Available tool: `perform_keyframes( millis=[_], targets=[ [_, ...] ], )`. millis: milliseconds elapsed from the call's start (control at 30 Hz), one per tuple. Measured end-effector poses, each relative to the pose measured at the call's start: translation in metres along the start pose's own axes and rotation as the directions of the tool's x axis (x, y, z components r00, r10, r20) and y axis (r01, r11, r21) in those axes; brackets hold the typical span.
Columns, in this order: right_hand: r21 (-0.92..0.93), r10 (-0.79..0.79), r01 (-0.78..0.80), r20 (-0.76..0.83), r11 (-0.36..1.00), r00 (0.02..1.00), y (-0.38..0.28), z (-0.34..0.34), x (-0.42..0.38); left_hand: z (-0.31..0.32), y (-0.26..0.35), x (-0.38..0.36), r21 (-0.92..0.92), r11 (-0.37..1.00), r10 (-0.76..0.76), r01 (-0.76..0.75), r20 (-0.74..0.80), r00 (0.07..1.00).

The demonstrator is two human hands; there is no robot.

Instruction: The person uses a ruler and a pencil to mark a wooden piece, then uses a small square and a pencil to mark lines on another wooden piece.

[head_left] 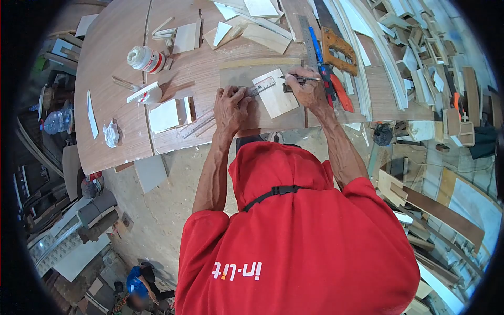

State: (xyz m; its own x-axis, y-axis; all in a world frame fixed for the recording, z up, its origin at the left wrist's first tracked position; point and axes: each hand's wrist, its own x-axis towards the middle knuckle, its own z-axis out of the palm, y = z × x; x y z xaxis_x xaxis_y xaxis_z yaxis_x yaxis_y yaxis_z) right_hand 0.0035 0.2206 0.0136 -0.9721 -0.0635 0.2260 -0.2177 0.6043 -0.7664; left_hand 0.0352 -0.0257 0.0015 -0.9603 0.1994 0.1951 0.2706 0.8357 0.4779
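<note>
My left hand [231, 108] has its fingers curled over a ruler [262, 86], gripping it against the worktop. One end of this ruler lies slantwise across a small pale wooden board [279, 101]. A clear graduated strip [197, 125] shows on the other side of the hand, roughly in line with it. In my right hand [308, 94] is a slim dark pen [305, 78], pinched at the board's upper right corner. Beside the fingers, a small dark block [286, 88] sits at the board's edge.
Right of the hands lie a handsaw [338, 51], red-handled pliers [340, 92] and a metal ruler [307, 39]. A glue jar [145, 59] and wood pieces [164, 116] stand on the left of the table [113, 52]. Another person [139, 283] is low at bottom left.
</note>
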Motion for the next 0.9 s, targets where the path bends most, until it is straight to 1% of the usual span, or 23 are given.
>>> perform_keyframes(
  millis=[133,333,433,533,600,633,700,800,900],
  targets=[
    [0.012,0.005,-0.005,0.005,1.000,1.000,-0.0010,-0.0010,0.0000,0.0004,-0.0004,0.0003,0.004,1.000,-0.002,0.002,-0.002,1.000],
    [-0.022,0.003,-0.003,0.024,1.000,1.000,-0.0033,-0.0016,-0.0014,-0.0018,0.0020,0.0007,-0.011,0.999,-0.031,0.031,0.026,0.999],
    [-0.030,-0.031,0.031,0.007,0.999,1.000,-0.0028,0.0002,-0.0008,-0.0024,0.0032,0.0006,0.005,0.999,-0.038,0.038,0.028,0.999],
    [-0.017,0.014,-0.014,0.018,1.000,1.000,-0.0048,-0.0014,-0.0003,-0.0017,0.0034,0.0005,0.018,0.999,-0.039,0.039,0.030,0.999],
    [0.017,0.071,-0.071,0.042,0.997,0.997,-0.0048,-0.0018,0.0007,-0.0012,0.0025,0.0004,0.009,0.999,-0.038,0.038,0.022,0.999],
    [0.016,0.071,-0.071,0.041,0.997,0.997,-0.0049,-0.0013,0.0008,-0.0007,0.0023,0.0002,0.009,0.999,-0.038,0.038,0.022,0.999],
    [0.099,0.100,-0.103,0.036,0.990,0.994,-0.0046,0.0011,0.0010,-0.0002,0.0020,0.0005,0.003,1.000,-0.027,0.027,0.008,1.000],
    [0.083,0.057,-0.062,0.069,0.995,0.996,-0.0018,0.0024,0.0026,-0.0004,0.0022,0.0001,0.006,1.000,-0.023,0.023,0.002,1.000],
    [0.113,0.064,-0.075,0.090,0.991,0.994,-0.0026,0.0023,0.0034,-0.0003,0.0009,0.0008,0.010,1.000,-0.011,0.011,0.013,1.000]
  ],
)
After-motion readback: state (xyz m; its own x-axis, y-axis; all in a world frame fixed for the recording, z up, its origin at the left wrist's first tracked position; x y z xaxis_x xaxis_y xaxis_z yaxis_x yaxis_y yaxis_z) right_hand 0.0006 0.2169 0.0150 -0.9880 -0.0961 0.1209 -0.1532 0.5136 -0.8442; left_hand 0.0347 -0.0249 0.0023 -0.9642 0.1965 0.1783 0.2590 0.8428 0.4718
